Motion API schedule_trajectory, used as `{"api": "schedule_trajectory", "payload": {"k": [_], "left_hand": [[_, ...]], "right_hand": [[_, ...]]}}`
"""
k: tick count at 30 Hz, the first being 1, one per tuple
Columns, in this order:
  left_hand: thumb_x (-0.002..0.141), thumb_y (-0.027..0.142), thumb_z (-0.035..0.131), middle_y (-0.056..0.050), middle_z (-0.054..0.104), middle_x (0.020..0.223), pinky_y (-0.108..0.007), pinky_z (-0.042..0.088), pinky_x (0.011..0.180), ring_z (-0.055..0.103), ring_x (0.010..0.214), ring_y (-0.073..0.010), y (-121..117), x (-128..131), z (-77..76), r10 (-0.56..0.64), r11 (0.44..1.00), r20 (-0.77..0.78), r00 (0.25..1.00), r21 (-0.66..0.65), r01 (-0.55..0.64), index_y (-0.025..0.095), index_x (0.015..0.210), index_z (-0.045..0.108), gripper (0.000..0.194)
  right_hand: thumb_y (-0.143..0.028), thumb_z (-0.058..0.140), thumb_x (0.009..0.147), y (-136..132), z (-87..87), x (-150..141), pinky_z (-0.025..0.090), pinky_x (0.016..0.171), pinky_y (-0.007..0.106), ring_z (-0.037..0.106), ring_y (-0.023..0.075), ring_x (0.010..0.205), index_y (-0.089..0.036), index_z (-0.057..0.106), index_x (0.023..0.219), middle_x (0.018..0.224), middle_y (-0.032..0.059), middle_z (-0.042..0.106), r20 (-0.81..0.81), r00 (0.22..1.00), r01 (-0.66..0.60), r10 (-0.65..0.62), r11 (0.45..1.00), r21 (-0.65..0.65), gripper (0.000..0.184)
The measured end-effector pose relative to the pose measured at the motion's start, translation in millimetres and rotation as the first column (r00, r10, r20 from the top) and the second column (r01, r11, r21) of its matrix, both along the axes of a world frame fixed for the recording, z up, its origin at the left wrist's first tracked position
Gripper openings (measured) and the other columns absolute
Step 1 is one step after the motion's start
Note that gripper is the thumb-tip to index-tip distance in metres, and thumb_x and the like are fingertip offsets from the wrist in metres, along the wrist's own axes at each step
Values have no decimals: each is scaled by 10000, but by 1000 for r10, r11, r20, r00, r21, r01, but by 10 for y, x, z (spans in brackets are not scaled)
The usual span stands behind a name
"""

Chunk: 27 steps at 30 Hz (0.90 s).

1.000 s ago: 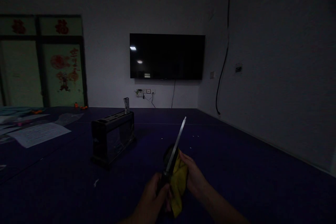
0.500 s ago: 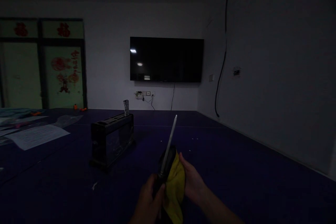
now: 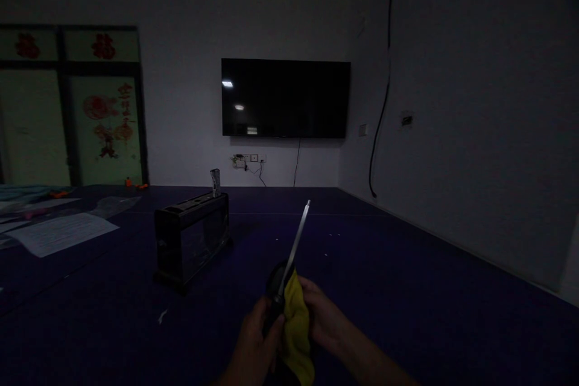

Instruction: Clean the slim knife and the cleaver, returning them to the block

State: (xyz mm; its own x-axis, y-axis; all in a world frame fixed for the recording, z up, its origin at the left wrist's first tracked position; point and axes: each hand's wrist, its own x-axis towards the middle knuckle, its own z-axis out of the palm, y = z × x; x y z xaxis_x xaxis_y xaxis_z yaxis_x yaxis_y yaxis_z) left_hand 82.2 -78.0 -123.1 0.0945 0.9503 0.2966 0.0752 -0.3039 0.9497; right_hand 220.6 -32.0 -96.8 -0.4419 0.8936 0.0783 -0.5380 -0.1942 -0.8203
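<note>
Low in the middle of the view, my left hand (image 3: 254,338) is closed around the dark handle of a screwdriver (image 3: 297,241). Its thin metal shaft points up and slightly right. Beside it, my right hand (image 3: 328,321) grips a cloth (image 3: 296,329), yellow on one side and dark on the other. The cloth lies against the screwdriver's handle and lower shaft, between both hands. Its lower end hangs toward the bottom edge. Dim light hides the handle's details and some of my fingers.
A black box-shaped case (image 3: 192,241) with a clear-looking side panel stands left on the dark blue tabletop (image 3: 407,289). A small patterned object (image 3: 215,183) stands upright at its far end. Printed paper (image 3: 63,232) and plastic film (image 3: 115,205) lie far left. White scraps dot the surface.
My right hand has moved left and slightly down, closer to the screwdriver, with the cloth. The screwdriver's tip has tilted a little to the right. The camera view has shifted slightly.
</note>
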Motion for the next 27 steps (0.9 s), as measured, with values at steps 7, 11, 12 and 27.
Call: {"api": "schedule_trajectory", "payload": {"k": [7, 11, 12, 27], "left_hand": [[795, 473, 531, -80, 663, 927, -283, 492, 739, 613, 848, -203, -12, 10, 53, 17, 998, 5, 1000, 64, -17, 165, 1068, 577, 415], [809, 427, 509, -122, 647, 1067, -337, 457, 867, 589, 990, -242, 36, -51, -25, 65, 995, -119, 991, 84, -55, 154, 1115, 573, 415], [802, 417, 517, -129, 642, 1086, -346, 443, 892, 580, 1013, -249, 53, -66, -53, 94, 993, -152, 984, 87, -82, 150, 1112, 577, 414], [805, 367, 485, -146, 630, 1125, -357, 426, 914, 578, 1036, -256, 114, -98, -151, 105, 989, -249, 963, 123, -76, 146, 1190, 536, 446]], "right_hand": [[-137, 727, 559, -15, -20, -49, 447, 608, 269, 622, 168, 610, -145, 682, 803, 680, 37, 676, 84, 994, 66, -76, 992, 111, 248], [-209, 751, 570, -31, -17, -76, 439, 581, 267, 612, 168, 580, -136, 674, 755, 631, 30, 657, 134, 988, 52, -71, 989, 139, 213], [-226, 752, 575, -38, -17, -85, 435, 569, 261, 605, 163, 565, -136, 671, 743, 618, 25, 650, 150, 986, 53, -74, 989, 135, 207], [-255, 709, 575, -67, -57, -85, 419, 586, 260, 577, 160, 588, -154, 656, 713, 612, 7, 630, 151, 982, 112, -118, 993, 47, 178]]}}
